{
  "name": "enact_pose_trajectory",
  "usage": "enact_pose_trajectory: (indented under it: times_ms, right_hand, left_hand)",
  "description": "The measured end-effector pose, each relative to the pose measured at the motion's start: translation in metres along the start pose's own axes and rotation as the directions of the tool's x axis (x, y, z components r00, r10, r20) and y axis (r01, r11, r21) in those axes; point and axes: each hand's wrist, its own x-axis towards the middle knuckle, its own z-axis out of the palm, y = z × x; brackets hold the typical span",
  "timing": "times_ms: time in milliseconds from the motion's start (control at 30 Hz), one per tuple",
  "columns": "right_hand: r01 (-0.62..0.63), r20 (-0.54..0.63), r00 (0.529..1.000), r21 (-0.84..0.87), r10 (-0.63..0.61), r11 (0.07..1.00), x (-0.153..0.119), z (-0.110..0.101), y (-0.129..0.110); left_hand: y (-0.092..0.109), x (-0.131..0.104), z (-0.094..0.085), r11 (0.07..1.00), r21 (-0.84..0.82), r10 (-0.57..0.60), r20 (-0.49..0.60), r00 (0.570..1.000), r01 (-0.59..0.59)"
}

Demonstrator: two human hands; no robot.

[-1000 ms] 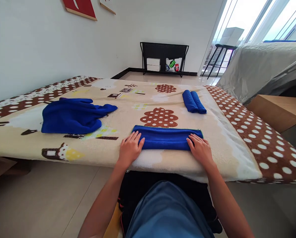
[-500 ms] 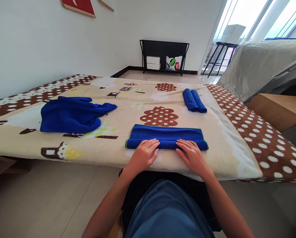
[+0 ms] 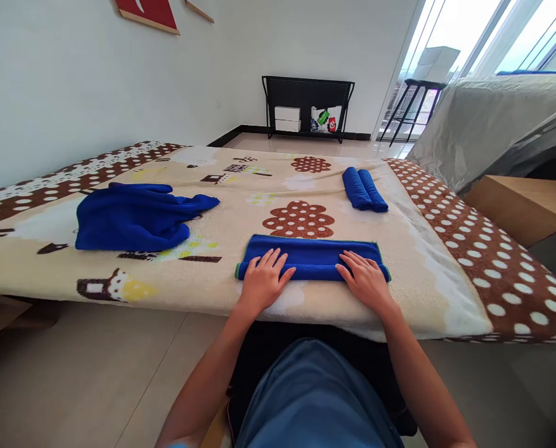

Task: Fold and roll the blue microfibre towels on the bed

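A blue towel point(image 3: 313, 252) with green stitched edges lies on the bed's near side, its near edge rolled into a thick strip. My left hand point(image 3: 263, 283) rests over the left part of that roll, fingers spread and flat. On the right part, my right hand point(image 3: 364, 280) lies the same way, fingers stretched out and apart. Neither hand grasps the cloth. Beyond the towel, to the right, two rolled blue towels point(image 3: 364, 189) lie side by side. Off to the left is a crumpled heap of blue cloth point(image 3: 133, 218).
The bed carries a cream patterned blanket point(image 3: 240, 218) with brown polka-dot borders. Against the far wall stands a black rack point(image 3: 308, 93) with white boxes point(image 3: 288, 118) and a printed bag. At right are a cardboard box point(image 3: 525, 205), a plastic-covered piece point(image 3: 497, 118) and a stool point(image 3: 413, 102).
Both hands have moved outward along the roll and slightly forward, the left one leftward and the right one a little rightward. Their fingers are more spread. The other cloths are unmoved.
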Motion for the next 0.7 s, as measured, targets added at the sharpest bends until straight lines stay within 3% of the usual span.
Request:
enact_pose_trajectory:
  times_ms: [167, 300, 533, 700]
  right_hand:
    - [0.111, -0.032, 0.993, 0.058, -0.110, 0.992, -0.027, -0.020, 0.047]
    - [0.162, -0.098, 0.983, 0.053, -0.156, 0.985, -0.047, -0.025, 0.068]
    - [0.087, -0.153, 0.984, -0.010, -0.087, 0.996, -0.038, -0.011, 0.064]
    - [0.045, -0.202, 0.978, -0.057, -0.056, 0.997, -0.032, -0.008, 0.055]
  left_hand:
    - [-0.038, -0.034, -0.021, 0.995, 0.037, 0.094, -0.096, 0.991, -0.091]
    - [-0.049, -0.053, -0.030, 0.989, 0.058, 0.140, -0.128, 0.982, -0.134]
    - [-0.048, -0.037, -0.015, 0.997, 0.043, 0.064, -0.158, 0.985, -0.058]
    - [-0.047, -0.031, -0.002, 0.999, 0.029, -0.011, -0.255, 0.967, 0.019]
